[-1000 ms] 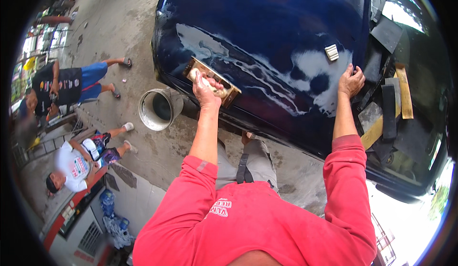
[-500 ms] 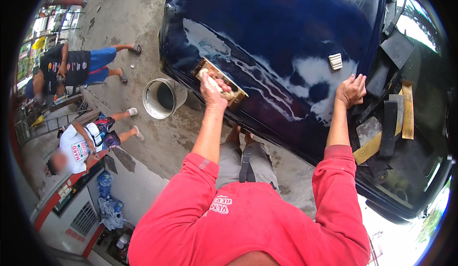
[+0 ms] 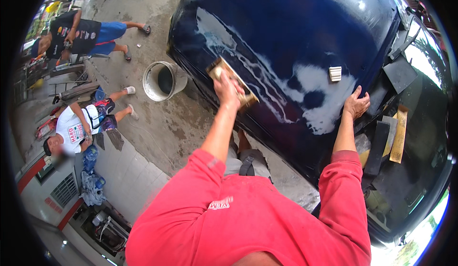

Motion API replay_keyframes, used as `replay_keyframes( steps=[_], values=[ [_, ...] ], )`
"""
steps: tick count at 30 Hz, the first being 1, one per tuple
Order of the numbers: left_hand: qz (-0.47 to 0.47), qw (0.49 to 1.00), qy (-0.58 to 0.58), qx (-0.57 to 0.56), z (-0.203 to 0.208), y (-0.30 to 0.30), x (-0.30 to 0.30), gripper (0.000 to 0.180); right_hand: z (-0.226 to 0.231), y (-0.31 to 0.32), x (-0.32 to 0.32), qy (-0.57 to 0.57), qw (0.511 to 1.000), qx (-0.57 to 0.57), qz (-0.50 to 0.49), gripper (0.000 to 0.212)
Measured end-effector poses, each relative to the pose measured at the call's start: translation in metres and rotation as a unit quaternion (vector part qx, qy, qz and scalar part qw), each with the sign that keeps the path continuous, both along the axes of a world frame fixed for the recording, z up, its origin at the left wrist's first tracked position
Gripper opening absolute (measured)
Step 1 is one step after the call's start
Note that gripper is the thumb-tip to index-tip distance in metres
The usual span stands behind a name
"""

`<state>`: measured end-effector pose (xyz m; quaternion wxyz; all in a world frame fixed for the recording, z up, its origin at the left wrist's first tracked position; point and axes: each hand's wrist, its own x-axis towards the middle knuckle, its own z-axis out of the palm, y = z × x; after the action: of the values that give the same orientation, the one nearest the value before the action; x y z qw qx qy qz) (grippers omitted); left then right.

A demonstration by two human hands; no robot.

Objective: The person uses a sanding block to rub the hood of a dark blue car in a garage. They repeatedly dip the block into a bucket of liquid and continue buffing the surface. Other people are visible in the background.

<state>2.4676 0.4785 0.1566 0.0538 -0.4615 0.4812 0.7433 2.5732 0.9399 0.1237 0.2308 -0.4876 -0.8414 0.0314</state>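
— Where's the board?
— On or just over the near side of the hood. Call 12 straight ahead of the worker: its long edge slants from 10 to 4.
— And the grip?
— The left hand is wrapped round the pale handle. The right hand is by the hood's edge, off at 3 o'clock, fingers loosely spread, clasping nothing I can see. Whether it bears weight, I can't tell.
— Heavy thing?
— I'd guess light, with a stiff base that won't bend to the curve. The handle looks the right hold; a wet palm might slip on it. Not fragile, I'd think.
— What of the surface?
— Dark blue, glossy, curved, with whitish patches. A ribbed block sits there, at 11 from the right hand. It looks small enough to pinch by its sides.
— And past that hand?
— At 4 to 5 o'clock, a black strip and a yellow strip lie over the windshield.
— The room?
— Stained concrete floor, a bucket at 9 o'clock from the board, and 2 onlookers beyond: a black shirt at 10, a white shirt at 8.
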Motion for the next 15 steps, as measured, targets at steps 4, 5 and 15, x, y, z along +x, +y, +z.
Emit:
replay_keyframes(
  steps=[4, 5, 15],
  values=[
    [-0.017, 0.996, 0.062, -0.055, -0.003, 0.012, -0.016, 0.039, 0.015, -0.008, -0.008, -0.043, 0.998, -0.050, -0.025, 0.070],
    [-0.007, 0.995, 0.077, -0.070, -0.006, 0.010, -0.034, 0.039, 0.018, -0.010, -0.008, -0.066, 0.995, -0.070, -0.028, 0.071],
    [0.004, 0.996, 0.065, -0.059, -0.012, 0.010, -0.024, 0.033, 0.025, -0.019, -0.008, -0.079, 0.993, -0.084, -0.027, 0.070]
  ],
)
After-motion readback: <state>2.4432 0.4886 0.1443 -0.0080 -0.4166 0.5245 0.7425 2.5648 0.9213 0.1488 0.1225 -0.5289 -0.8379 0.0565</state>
